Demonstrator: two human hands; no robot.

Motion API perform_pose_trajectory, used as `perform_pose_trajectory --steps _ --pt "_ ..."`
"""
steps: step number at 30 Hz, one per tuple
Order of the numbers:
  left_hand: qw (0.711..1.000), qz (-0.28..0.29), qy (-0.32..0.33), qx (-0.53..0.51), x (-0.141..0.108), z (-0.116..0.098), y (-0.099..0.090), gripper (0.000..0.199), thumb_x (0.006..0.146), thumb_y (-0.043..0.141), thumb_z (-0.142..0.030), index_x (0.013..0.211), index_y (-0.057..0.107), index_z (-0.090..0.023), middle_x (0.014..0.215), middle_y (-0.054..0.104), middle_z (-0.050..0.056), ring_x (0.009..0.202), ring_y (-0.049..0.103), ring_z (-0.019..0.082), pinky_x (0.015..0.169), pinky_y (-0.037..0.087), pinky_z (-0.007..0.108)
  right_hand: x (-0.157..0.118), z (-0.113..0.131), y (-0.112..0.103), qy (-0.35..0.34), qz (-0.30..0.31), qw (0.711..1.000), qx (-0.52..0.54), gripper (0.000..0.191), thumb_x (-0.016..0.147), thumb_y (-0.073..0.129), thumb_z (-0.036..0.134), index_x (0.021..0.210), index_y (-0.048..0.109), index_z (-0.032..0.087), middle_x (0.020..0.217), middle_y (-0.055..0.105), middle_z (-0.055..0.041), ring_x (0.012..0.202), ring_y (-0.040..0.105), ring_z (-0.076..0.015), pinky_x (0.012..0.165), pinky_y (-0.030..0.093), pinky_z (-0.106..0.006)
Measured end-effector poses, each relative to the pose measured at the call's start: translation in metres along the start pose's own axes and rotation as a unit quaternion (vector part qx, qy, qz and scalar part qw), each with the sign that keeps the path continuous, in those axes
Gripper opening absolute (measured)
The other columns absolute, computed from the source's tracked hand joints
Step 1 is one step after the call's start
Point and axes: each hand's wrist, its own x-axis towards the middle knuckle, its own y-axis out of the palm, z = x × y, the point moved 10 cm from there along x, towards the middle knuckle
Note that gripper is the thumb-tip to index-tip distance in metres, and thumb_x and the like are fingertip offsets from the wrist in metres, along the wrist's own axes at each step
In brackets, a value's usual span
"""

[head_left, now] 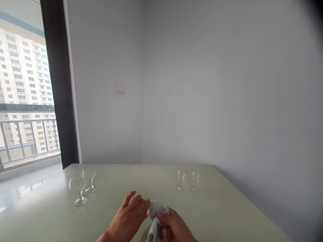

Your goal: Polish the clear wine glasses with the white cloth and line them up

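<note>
Low in the middle of the head view, my right hand (175, 224) is closed on a light grey cloth (157, 209), thumb on top. The cloth is bunched, and its loose end hangs down below the fingers. Beside it on the left, my left hand (130, 215) shows its back, with the fingers curled toward the cloth. Faint clear edges by these fingers look like a stemmed glass (131, 200), mostly hidden by the hand and the cloth. How far the cloth reaches into or around the glass, I cannot tell.
Two stemmed glasses, a nearer one (78, 188) and a farther one (90, 178), stand upright on the left of the pale green table (222, 208). Another pair, one glass (181, 176) beside another glass (196, 177), stands at the back right. Walls and a window surround the table.
</note>
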Motion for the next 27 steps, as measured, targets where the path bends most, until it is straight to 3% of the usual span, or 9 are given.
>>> perform_pose_trajectory --steps 3,6,8,12,15,18,21,23,27 --pt "0.994 0.101 -0.01 -0.046 0.012 0.01 0.006 0.018 0.082 0.057 -0.027 0.097 0.062 -0.019 0.071 0.066 0.0 0.074 0.057 0.018 0.088 0.037 0.039 -0.007 0.011 0.002 -0.033 0.005 0.998 -0.056 0.033 0.058 0.073 0.036 0.08 0.062 0.015 0.042 0.047 0.0079 0.032 0.038 -0.0053 0.036 0.027 -0.018" --pt "0.935 0.288 -0.088 -0.188 0.002 0.025 0.031 0.018 0.082 0.056 -0.033 0.072 0.065 -0.022 0.061 0.065 -0.003 0.059 0.057 0.014 0.06 0.042 0.026 -0.019 0.024 0.008 -0.055 0.011 0.976 -0.212 0.035 0.054 0.071 0.016 0.088 0.066 0.016 0.054 0.051 0.0069 0.043 0.042 -0.0059 0.041 0.03 -0.018" --pt "0.905 0.341 -0.108 -0.231 -0.008 0.026 0.039 0.015 0.081 0.057 -0.032 0.072 0.066 -0.024 0.066 0.067 -0.004 0.059 0.059 0.013 0.056 0.042 0.023 -0.02 0.025 0.012 -0.06 0.014 0.966 -0.252 0.026 0.053 0.07 0.012 0.078 0.067 0.015 0.051 0.047 0.0074 0.044 0.039 -0.0051 0.04 0.026 -0.017" --pt "0.983 0.171 -0.029 -0.052 -0.001 0.016 0.015 0.034 0.078 0.06 -0.02 0.112 0.057 -0.023 0.092 0.068 0.003 0.093 0.059 0.022 0.093 0.036 0.043 -0.005 0.003 -0.001 -0.007 -0.043 0.997 -0.066 0.027 0.055 0.074 0.031 0.073 0.061 0.016 0.042 0.044 0.0081 0.034 0.035 -0.0049 0.036 0.026 -0.017" --pt "0.994 0.018 0.077 0.073 0.002 -0.009 -0.011 0.034 0.079 0.051 -0.006 0.11 0.057 -0.018 0.085 0.067 0.003 0.09 0.059 0.02 0.104 0.019 0.05 0.005 -0.009 0.007 -0.011 -0.006 0.997 0.078 0.037 0.056 0.073 0.049 0.065 0.057 0.017 0.035 0.039 0.0088 0.03 0.029 -0.004 0.034 0.023 -0.016" --pt "0.994 0.032 0.099 0.041 0.009 -0.007 -0.018 0.023 0.082 0.051 -0.011 0.102 0.059 -0.018 0.071 0.064 -0.001 0.069 0.058 0.014 0.1 0.027 0.044 0.0 -0.003 0.017 -0.055 0.048 0.997 0.033 0.042 0.054 0.075 0.05 0.074 0.063 0.015 0.041 0.043 0.0075 0.034 0.032 -0.004 0.036 0.025 -0.016" --pt "0.981 0.169 0.022 -0.095 0.014 0.016 -0.006 0.022 0.083 0.055 -0.037 0.093 0.062 -0.02 0.063 0.063 -0.001 0.06 0.055 0.014 0.076 0.041 0.032 -0.011 0.015 0.022 -0.117 0.062 0.973 -0.191 0.042 0.06 0.073 0.033 0.099 0.066 0.019 0.06 0.057 0.0039 0.047 0.044 -0.0069 0.044 0.033 -0.017" --pt "0.923 0.282 -0.099 -0.242 0.003 0.031 0.011 0.03 0.08 0.054 -0.049 0.078 0.064 -0.021 0.059 0.061 -0.001 0.059 0.054 0.014 0.06 0.04 0.025 -0.021 0.029 0.036 -0.184 0.099 0.895 -0.395 0.034 0.067 0.066 0.024 0.101 0.068 0.024 0.071 0.065 0.0023 0.056 0.052 -0.0108 0.051 0.038 -0.019" --pt "0.678 0.413 -0.304 -0.526 -0.043 0.021 0.036 0.045 0.077 0.051 -0.06 0.071 0.066 -0.017 0.049 0.052 -0.003 0.045 0.045 0.009 0.046 0.033 0.02 -0.042 0.049 0.061 -0.318 0.137 0.68 -0.646 0.032 0.076 0.059 0.021 0.105 0.067 0.032 0.088 0.073 -0.0012 0.075 0.065 -0.02 0.069 0.047 -0.025"
